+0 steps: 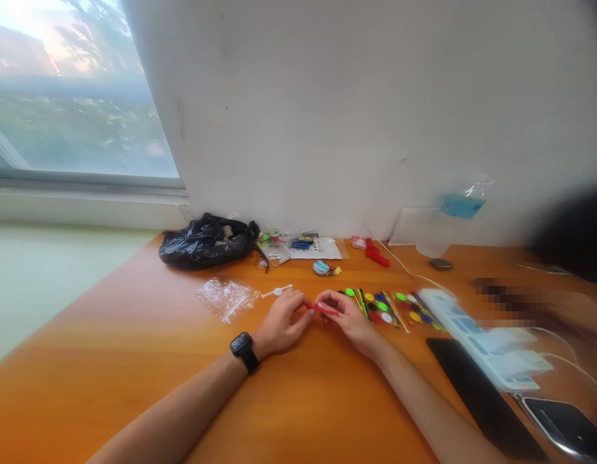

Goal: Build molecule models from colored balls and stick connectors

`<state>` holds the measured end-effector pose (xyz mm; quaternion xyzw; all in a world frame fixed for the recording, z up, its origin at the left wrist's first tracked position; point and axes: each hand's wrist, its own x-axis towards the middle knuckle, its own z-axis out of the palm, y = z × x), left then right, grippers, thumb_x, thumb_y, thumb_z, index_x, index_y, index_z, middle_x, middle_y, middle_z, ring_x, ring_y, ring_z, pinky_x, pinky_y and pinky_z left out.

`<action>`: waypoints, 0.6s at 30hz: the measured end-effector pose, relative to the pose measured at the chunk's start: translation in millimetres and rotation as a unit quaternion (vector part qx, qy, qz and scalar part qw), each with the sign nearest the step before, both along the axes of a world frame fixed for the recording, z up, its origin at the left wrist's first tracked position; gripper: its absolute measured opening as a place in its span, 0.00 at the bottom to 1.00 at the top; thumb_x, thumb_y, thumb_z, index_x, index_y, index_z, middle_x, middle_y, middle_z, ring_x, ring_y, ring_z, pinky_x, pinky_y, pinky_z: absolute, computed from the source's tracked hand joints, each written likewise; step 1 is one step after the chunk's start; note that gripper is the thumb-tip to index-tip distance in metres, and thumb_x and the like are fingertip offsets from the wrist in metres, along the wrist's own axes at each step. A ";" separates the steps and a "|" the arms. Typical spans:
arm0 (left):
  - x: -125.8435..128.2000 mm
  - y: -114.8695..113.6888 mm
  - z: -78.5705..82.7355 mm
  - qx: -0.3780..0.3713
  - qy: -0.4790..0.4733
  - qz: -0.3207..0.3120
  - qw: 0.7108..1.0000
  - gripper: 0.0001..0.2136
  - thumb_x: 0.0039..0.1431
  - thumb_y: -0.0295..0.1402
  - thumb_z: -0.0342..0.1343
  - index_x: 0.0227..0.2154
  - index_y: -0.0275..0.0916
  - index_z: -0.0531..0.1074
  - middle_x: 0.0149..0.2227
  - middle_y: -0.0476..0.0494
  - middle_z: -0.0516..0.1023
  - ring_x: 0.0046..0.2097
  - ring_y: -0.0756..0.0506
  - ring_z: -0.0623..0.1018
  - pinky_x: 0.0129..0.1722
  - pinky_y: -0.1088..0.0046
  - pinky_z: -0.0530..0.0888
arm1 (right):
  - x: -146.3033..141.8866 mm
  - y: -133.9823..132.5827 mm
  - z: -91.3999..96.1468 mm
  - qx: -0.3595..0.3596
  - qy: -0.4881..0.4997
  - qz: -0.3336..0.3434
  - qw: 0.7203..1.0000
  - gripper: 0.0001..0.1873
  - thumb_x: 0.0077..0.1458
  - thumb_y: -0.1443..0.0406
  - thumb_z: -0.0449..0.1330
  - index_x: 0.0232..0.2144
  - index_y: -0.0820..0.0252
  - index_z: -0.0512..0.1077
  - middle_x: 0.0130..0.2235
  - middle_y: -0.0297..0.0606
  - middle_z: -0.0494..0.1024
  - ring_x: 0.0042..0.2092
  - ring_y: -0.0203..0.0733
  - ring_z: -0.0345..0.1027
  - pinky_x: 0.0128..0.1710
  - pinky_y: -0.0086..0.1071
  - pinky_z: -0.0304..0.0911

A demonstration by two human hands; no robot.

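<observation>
My left hand (281, 319) and my right hand (346, 316) meet over the orange table (134, 361). Both pinch a small red stick-like piece (323, 310) between their fingertips, the left at its left end, the right along its right part. A black watch (244, 351) sits on my left wrist. Just right of my right hand lies a row of small coloured discs and sticks (389, 308). A white stick piece (277, 292) lies just beyond my left hand.
A crumpled clear plastic bag (225, 298) lies left of my hands. A black bag (206, 241), small packets (308, 246) and a red part (377, 253) sit by the wall. A white power strip (476, 335), a black pad (482, 399) and a phone (563, 425) lie at right.
</observation>
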<state>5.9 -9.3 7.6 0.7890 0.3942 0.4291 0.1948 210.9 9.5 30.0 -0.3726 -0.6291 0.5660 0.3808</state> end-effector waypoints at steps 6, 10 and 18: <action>-3.9 6.6 -8.9 -0.063 0.037 -0.010 0.997 0.12 0.68 0.30 0.47 0.27 0.40 0.69 0.31 0.48 0.73 0.35 0.46 0.71 0.38 0.69 0.65 | 3.5 1.0 -3.2 0.006 0.006 -0.012 1.000 0.18 0.58 0.51 0.66 0.43 0.56 0.73 0.38 0.35 0.74 0.35 0.38 0.67 0.37 0.34 0.65; -5.0 6.4 -9.3 -0.074 0.094 0.012 0.993 0.13 0.66 0.31 0.48 0.25 0.40 0.70 0.27 0.48 0.72 0.30 0.47 0.69 0.33 0.69 0.61 | 1.6 -0.5 -5.5 0.009 0.015 -0.005 1.000 0.20 0.63 0.50 0.62 0.49 0.55 0.73 0.39 0.35 0.75 0.34 0.37 0.69 0.37 0.34 0.66; -4.4 4.9 -5.9 -0.056 0.105 0.030 0.992 0.18 0.73 0.35 0.44 0.26 0.40 0.69 0.29 0.47 0.75 0.31 0.46 0.70 0.33 0.68 0.61 | -10.0 -3.1 -14.7 0.084 -0.065 -0.029 0.994 0.17 0.61 0.51 0.64 0.36 0.59 0.76 0.35 0.37 0.79 0.35 0.41 0.71 0.38 0.34 0.67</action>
